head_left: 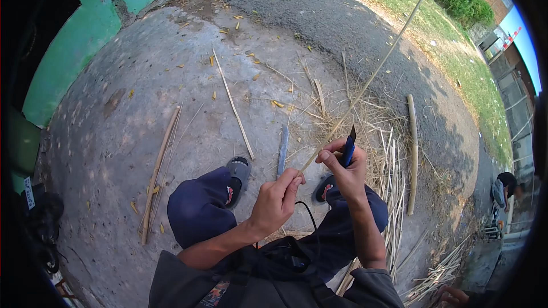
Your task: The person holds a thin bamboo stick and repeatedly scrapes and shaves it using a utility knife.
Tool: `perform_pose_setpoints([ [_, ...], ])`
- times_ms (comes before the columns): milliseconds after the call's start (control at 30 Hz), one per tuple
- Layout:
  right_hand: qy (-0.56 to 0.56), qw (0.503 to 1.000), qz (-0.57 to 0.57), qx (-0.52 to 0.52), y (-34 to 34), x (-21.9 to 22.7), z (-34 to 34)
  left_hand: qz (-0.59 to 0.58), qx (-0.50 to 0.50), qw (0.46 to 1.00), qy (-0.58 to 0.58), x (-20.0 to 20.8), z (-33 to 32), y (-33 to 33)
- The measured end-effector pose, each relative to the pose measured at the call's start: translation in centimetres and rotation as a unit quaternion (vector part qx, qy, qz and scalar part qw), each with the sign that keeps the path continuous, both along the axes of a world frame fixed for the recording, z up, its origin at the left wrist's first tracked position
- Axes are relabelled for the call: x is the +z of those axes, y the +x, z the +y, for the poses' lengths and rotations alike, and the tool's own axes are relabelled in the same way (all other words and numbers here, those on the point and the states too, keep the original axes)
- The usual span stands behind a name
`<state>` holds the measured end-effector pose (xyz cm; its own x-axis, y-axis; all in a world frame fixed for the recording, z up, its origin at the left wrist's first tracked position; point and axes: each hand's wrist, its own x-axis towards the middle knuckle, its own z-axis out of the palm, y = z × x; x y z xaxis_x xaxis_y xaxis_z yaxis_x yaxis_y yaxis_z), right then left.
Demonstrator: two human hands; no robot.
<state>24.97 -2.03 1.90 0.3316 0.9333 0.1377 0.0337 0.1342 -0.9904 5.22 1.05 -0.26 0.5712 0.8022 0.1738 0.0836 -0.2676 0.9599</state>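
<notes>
A long thin bamboo-like strip [394,44] runs from my hands up toward the far right. My left hand [277,204] is closed in a pinch around its near end, just above my knees. A little farther along, the thumb and fingers of my right hand [346,170] close on the same strip. That hand also grips a blue utility knife [347,152], its dark blade pointing up and away from me. On the ground beyond my hands lies a flat grey blade-like bar [283,149], between my sandalled feet.
Thin shavings [377,117] and a pile of pale split strips [394,188] lie to the right, beside a thick pole [412,154]. Longer sticks [160,177] rest at the left. A person [501,191] crouches far right; another person's hand [452,295] shows at lower right.
</notes>
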Motion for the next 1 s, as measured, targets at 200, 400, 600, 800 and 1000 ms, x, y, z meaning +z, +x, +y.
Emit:
perform_pose_setpoints([
  [200,0.038,0.992,-0.009,-0.120,-0.1,0.3,0.4,-0.008,0.000,1.000,-0.005,0.2,-0.1,0.2],
  [400,0.032,0.973,0.018,-0.226,6.3,-0.1,0.2,0.001,-0.012,0.999,-0.045,0.2,0.5,-0.3],
  [600,0.011,0.976,-0.127,-0.179,1.4,0.7,0.7,0.005,0.002,0.999,-0.033,0.1,0.7,-0.5],
  [800,-0.043,0.997,-0.045,-0.045,-0.2,-0.4,0.0,0.013,0.012,1.000,-0.021,0.1,0.5,0.4],
  [1000,-0.017,0.999,-0.018,-0.046,-0.5,-0.4,0.4,0.006,0.022,1.000,0.016,0.0,0.5,0.4],
])
